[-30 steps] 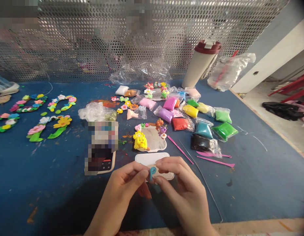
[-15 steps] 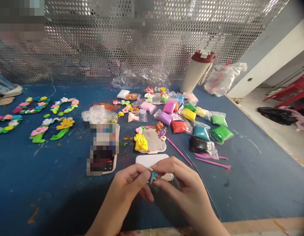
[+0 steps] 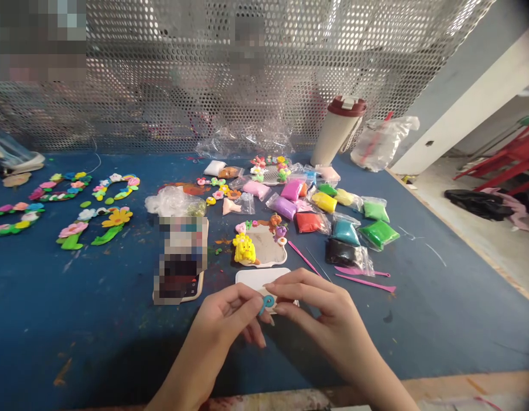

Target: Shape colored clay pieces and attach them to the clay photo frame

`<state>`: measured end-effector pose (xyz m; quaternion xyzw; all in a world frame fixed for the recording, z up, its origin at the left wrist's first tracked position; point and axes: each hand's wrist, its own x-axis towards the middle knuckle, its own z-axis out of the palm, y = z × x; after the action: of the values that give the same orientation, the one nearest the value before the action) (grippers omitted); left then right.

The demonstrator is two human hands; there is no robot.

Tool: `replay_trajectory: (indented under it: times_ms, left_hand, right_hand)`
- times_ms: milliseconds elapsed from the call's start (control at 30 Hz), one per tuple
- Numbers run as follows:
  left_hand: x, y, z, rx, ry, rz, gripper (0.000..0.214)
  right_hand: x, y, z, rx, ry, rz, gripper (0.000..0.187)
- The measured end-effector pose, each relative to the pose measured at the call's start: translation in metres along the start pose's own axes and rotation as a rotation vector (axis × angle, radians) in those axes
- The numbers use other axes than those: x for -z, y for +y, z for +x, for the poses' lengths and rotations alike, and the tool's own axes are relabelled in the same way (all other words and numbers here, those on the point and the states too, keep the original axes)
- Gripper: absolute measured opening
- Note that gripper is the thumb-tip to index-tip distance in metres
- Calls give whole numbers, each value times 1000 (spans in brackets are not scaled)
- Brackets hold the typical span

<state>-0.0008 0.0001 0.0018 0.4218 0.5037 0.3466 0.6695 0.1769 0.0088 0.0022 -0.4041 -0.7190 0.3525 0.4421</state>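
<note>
From the head view, a small teal clay ring (image 3: 267, 303) is pinched between the fingers (image 3: 254, 302) of the left hand (image 3: 217, 325) and the right hand (image 3: 328, 314), just over a white plastic board (image 3: 255, 278). Beyond that board sits a clay-decorated tray (image 3: 264, 245); to its right lie bagged modelling clay (image 3: 345, 233) and pink sculpting tools (image 3: 364, 279).

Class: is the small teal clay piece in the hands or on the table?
In the hands: the teal clay piece is pinched between left hand and right hand.
</note>
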Motion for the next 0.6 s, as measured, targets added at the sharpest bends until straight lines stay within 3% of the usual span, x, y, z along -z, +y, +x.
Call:
replay_trajectory:
  times_ms: [600]
  left_hand:
    - [-3, 1, 0, -13, 60, -82, 25]
  right_hand:
    - [-14, -7, 1, 156, 148, -159, 8]
